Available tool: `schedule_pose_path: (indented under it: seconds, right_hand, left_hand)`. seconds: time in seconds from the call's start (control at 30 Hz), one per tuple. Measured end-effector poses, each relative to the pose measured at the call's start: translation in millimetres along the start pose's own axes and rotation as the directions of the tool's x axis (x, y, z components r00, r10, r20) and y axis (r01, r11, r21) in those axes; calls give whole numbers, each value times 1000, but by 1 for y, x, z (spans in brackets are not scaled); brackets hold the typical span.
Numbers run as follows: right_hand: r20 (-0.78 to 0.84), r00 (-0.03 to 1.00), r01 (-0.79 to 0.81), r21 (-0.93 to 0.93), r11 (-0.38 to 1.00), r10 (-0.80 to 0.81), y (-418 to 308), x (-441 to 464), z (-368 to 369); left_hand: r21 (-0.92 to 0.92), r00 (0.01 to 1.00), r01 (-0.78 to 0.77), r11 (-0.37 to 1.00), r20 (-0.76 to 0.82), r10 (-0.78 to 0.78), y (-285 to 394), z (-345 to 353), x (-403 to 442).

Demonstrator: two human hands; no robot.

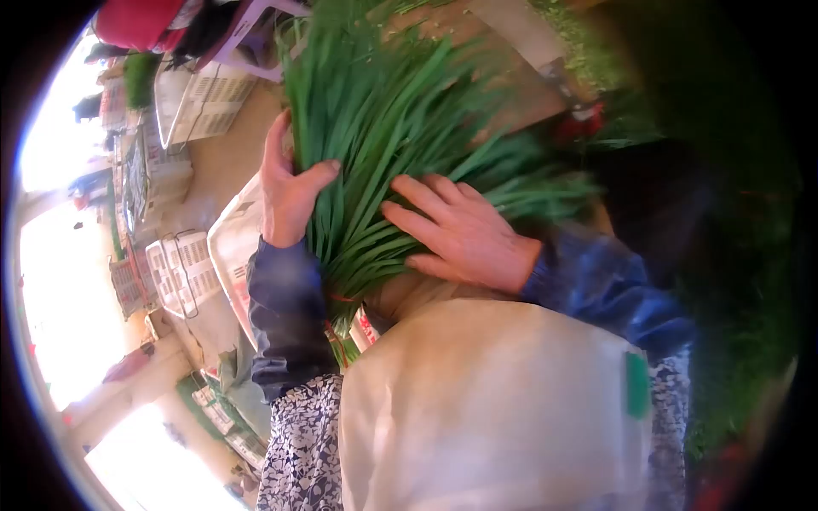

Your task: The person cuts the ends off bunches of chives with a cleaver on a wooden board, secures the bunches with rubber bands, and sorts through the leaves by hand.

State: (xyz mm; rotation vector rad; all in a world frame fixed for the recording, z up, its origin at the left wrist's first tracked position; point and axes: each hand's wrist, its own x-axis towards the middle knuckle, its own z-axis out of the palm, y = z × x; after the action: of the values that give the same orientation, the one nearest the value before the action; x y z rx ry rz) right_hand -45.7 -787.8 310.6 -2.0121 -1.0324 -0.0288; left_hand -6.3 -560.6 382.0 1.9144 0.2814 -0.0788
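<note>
A big bunch of long, flat green leaves, which look like garlic chives [375, 145], fans out in front of me. Near its lower end a thin red tie goes round it. My left hand [294, 187] holds the bunch's left edge, thumb across the leaves and fingers partly hidden behind. On top of the leaves, toward the right, lies my right hand [469, 234] with its fingers spread. The leaf tips at the right are smeared by motion. A pale apron [486, 400] covers my front just below the bunch.
White plastic crates [183, 264] stand on the floor at the left, with another crate [209, 98] farther up. A pale purple plastic chair [256, 38] is at the top left. Something red [581, 121] lies beyond the leaves. Loose greenery [588, 51] shows at the upper right.
</note>
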Motion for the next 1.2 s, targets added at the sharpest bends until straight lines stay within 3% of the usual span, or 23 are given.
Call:
schedule_pose_path:
  seconds: [0.03,0.1,0.13,0.3,0.37,0.4,0.43,0.47,0.5,0.57,0.6,0.63,0.7,0.77,0.83,0.87,0.9,1.0,1.1,1.17,1.2]
  right_hand:
    - [32,999,7,-21,1000,-7,3,5,3]
    - [67,997,-28,-25,999,29,9,12,6]
    - [68,997,-37,-29,999,39,9,12,6]
    - [171,981,-99,58,993,88,6,-20,-3]
    - [117,993,-35,86,996,25,6,-31,-6]
    - [119,993,-40,88,995,29,7,-33,-6]
    - [120,992,-34,89,995,24,9,-36,-5]
    - [120,993,-31,89,996,20,9,-38,-5]
    - [117,993,-43,84,996,33,8,-38,-6]
    - [108,994,-28,86,996,19,7,-36,-8]
    - [103,995,-24,79,997,16,7,-32,-11]
    - [63,998,-3,65,998,-2,7,-24,-16]
    - [4,1000,30,45,999,-30,10,-7,-17]
    - [27,999,-27,45,999,26,22,14,-11]
    - [81,996,-26,-18,999,27,24,11,1]
    - [155,984,-88,-2,996,87,17,6,1]
    - [234,960,-161,14,987,153,11,-1,0]
    - [244,959,-156,39,987,142,4,-24,-9]
    - [256,958,-136,-1,991,131,2,-30,-18]
    - [286,946,-144,-53,988,153,1,-24,-27]
    - [203,969,-121,-116,986,143,-2,-15,-36]
  left_hand:
    - [-11,1000,0,1000,11,0,0,5,-5]
    - [181,947,-275,944,218,234,0,16,-12]
    - [263,921,-311,913,319,221,-12,10,-10]
    - [118,980,-85,989,189,62,-26,9,-16]
    - [214,950,-311,926,54,306,-24,18,-20]
    - [213,951,-307,927,57,302,-19,20,-21]
    - [490,849,-505,710,135,511,-12,21,-23]
    - [687,703,-621,377,276,655,-8,22,-26]
    - [678,700,-629,379,284,655,-8,22,-26]
    - [692,609,-717,83,564,558,-12,19,-26]
    - [737,673,-671,85,557,486,-12,22,-27]
    - [739,668,-670,74,557,493,-9,26,-28]
    - [828,841,-497,261,385,379,-2,31,-28]
    - [836,845,-479,268,357,398,-10,27,-20]
    - [825,913,-350,444,196,357,-18,14,-15]
    - [765,935,-313,562,145,323,-17,12,-16]
    - [770,940,-300,563,139,311,-16,7,-16]
    - [517,987,-158,842,97,125,-14,8,-17]
    - [516,965,-263,815,124,233,-16,13,-23]
    - [402,979,-201,893,105,173,-10,20,-27]
    - [490,955,-297,820,147,259,-10,21,-27]
